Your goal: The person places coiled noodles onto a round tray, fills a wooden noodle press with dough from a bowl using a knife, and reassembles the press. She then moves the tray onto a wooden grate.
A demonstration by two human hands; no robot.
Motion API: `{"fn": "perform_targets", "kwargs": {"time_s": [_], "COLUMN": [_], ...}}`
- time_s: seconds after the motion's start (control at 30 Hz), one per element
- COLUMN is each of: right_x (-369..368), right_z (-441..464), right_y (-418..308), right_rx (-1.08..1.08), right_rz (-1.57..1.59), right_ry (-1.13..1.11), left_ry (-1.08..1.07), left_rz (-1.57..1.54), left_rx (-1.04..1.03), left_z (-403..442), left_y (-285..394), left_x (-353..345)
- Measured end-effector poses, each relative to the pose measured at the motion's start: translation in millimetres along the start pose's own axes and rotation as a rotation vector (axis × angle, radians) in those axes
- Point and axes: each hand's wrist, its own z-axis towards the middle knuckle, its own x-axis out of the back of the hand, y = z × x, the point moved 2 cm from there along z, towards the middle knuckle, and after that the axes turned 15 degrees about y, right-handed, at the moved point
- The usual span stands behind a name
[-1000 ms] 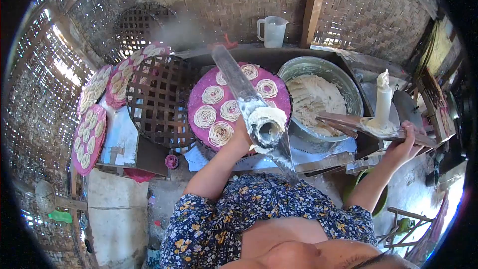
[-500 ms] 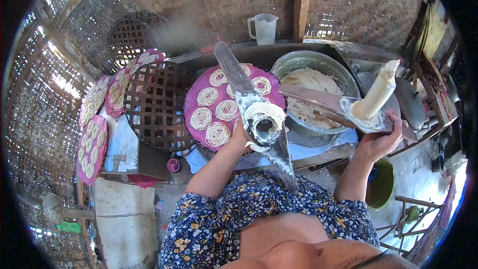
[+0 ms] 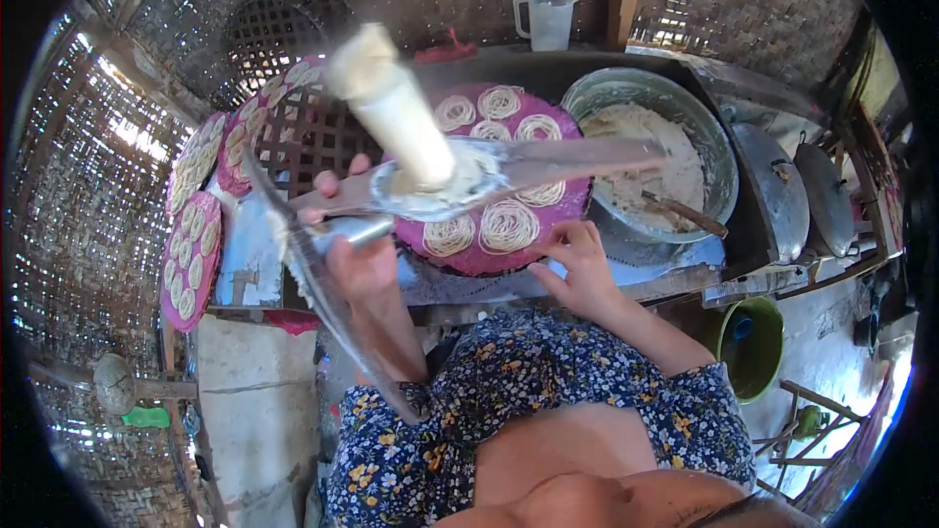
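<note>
1. Both hands are shown in the head view: left of centre, the plunger (image 3: 405,135) and the press (image 3: 377,372) are gathered by curled fingers of the left hand (image 3: 360,259), presumably so the right hand (image 3: 585,262) is kept free.
2. Near centre, at the pink tray (image 3: 479,262), the right hand's thumb and fingers are bent apart; whether the rim is pinched cannot be told.
3. Half a second earlier, the plunger was held by the right hand, at frame right.

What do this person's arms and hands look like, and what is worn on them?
The left sleeve and right sleeve are dark blue, printed with small white and yellow flowers. Below them, the left hand and right hand are ungloved.
</note>
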Motion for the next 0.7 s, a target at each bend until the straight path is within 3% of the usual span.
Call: {"fn": "perform_targets", "kwargs": {"time_s": [0.33,0.4,0.53,0.7], "right_x": [-29.9,-32.7,-34.6,-37.5], "right_z": [0.7,1.1,1.9,0.3], "right_y": [-6.1,-7.4,-8.5,-4.9], "right_rx": [0.078,0.090,0.075,0.055], "right_rz": [-0.155,-0.176,-0.202,-0.137], "right_ry": [-0.203,-0.204,-0.226,-0.240], "left_ry": [0.156,0.055,0.222,0.251], "left_rz": [0.099,0.053,0.067,0.058], "left_rx": [-0.157,-0.147,-0.136,-0.115], "left_z": [-11.6,-9.4,-12.6,-16.4], "left_y": [39.6,41.8,44.5,41.6], "left_x": [30.4,29.8,45.7,51.4]}}
